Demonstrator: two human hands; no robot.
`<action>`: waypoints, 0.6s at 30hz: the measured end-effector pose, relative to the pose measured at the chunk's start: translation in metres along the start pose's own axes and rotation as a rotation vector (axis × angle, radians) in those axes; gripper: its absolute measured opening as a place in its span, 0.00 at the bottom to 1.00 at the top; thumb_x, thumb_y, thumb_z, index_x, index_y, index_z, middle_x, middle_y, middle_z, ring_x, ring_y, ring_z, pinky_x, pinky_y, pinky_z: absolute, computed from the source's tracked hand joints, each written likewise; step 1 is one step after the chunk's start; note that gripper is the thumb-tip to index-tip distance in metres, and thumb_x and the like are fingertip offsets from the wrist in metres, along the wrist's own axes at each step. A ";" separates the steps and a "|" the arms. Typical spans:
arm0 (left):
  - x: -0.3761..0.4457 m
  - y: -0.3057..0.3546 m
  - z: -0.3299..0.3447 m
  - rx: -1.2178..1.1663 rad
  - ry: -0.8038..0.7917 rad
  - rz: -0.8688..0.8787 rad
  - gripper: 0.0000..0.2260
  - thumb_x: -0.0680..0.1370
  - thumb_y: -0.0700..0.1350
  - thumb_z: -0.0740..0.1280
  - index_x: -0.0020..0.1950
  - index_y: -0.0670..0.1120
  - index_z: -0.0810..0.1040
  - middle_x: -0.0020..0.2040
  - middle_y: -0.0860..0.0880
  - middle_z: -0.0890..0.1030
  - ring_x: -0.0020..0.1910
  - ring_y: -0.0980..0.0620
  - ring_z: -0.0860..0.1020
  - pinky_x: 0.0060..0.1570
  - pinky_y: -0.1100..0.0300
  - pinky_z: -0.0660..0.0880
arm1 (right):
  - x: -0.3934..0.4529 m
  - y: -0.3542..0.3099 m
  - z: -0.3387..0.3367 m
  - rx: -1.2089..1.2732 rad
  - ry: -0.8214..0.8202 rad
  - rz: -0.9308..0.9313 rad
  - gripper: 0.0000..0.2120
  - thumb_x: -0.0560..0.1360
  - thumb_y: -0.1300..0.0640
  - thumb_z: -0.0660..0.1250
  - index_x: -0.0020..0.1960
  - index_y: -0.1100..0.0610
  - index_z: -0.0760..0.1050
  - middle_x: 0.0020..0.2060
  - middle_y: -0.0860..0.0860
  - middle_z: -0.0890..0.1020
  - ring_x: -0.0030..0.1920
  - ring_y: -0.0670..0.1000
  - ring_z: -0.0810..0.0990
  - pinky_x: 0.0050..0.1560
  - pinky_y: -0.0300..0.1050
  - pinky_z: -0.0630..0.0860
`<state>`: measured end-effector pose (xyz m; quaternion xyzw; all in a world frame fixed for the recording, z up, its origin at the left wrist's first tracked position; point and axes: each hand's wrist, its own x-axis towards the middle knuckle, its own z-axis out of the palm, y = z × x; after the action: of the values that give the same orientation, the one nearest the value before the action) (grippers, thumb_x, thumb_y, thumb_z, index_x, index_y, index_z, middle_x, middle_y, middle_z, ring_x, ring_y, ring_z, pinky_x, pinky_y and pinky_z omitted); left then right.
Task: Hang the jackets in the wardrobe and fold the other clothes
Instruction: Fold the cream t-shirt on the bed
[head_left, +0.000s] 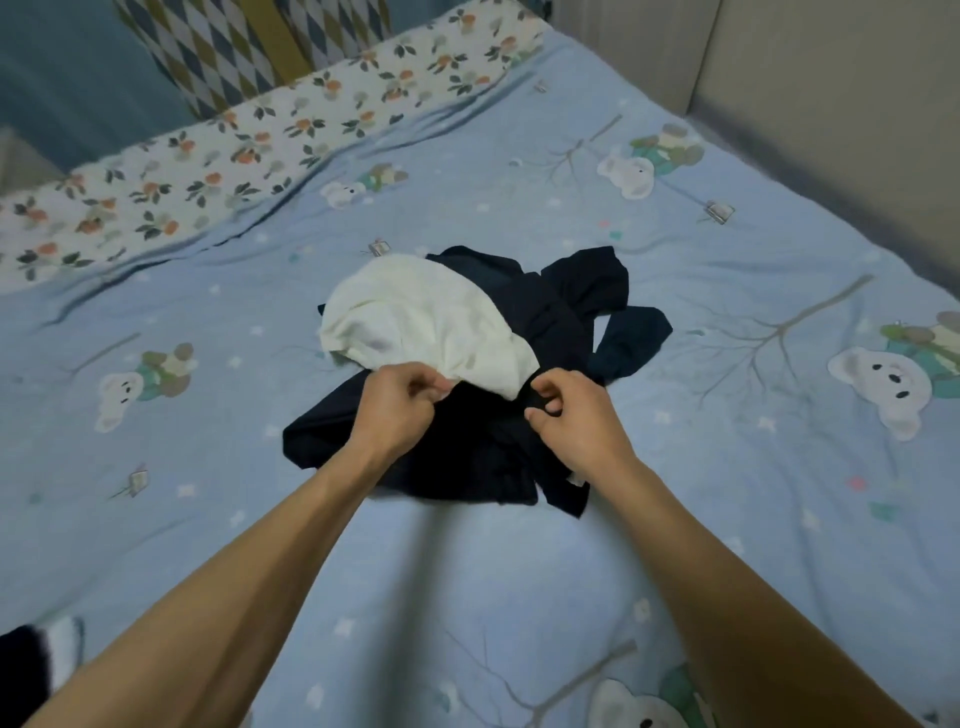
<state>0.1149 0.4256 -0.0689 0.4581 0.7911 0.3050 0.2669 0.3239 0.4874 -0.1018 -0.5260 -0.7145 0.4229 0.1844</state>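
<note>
A crumpled white garment (426, 317) lies on top of a heap of dark navy clothes (545, 312) in the middle of the bed. My left hand (400, 410) pinches the near edge of the white garment with curled fingers. Just to its right, my right hand (571, 415) has its fingers curled and pinches the dark fabric below the white one's corner. Both forearms reach in from the bottom of the view. The dark heap is tangled, so how many pieces it holds is unclear.
A light blue bedsheet (519, 597) with bear prints covers the bed. A floral pillow or bolster (208, 171) runs along the far left edge. A pale padded wall (831, 104) borders the right side. Something black and white (36, 660) shows at the bottom left.
</note>
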 end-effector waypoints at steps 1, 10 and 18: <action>-0.017 0.002 -0.017 -0.036 0.013 -0.022 0.16 0.76 0.33 0.68 0.36 0.54 0.81 0.36 0.61 0.83 0.41 0.67 0.80 0.44 0.78 0.70 | -0.008 -0.010 -0.003 -0.005 -0.017 -0.030 0.20 0.74 0.54 0.72 0.65 0.51 0.73 0.57 0.45 0.74 0.51 0.45 0.76 0.55 0.44 0.77; -0.182 0.046 -0.132 -0.277 0.116 -0.029 0.15 0.75 0.29 0.68 0.39 0.49 0.83 0.38 0.56 0.85 0.40 0.60 0.82 0.42 0.70 0.75 | -0.114 -0.116 0.010 -0.193 -0.346 -0.191 0.34 0.72 0.47 0.73 0.74 0.51 0.65 0.70 0.51 0.67 0.69 0.55 0.68 0.63 0.55 0.73; -0.316 0.036 -0.217 -0.365 0.188 -0.002 0.18 0.75 0.27 0.63 0.39 0.50 0.81 0.37 0.52 0.80 0.37 0.62 0.76 0.41 0.71 0.72 | -0.251 -0.187 0.017 0.074 -0.171 -0.163 0.10 0.74 0.62 0.60 0.50 0.53 0.77 0.35 0.45 0.78 0.35 0.43 0.74 0.31 0.31 0.65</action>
<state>0.1213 0.1074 0.1487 0.3708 0.7448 0.4844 0.2706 0.2959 0.2357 0.0831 -0.4208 -0.7520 0.4760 0.1757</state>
